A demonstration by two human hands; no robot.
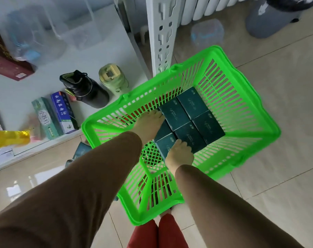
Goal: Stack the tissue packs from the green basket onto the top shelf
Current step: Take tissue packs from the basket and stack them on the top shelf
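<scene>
Head view shows both hands down inside the green basket. Left hand has its fingers pressed against the far-left side of the block of dark teal tissue packs, while the right hand curls its fingers over the near edge of the same block, grasping it between them. Beyond the left fingers, a white shelf carries a black bottle and a pale green bottle.
</scene>
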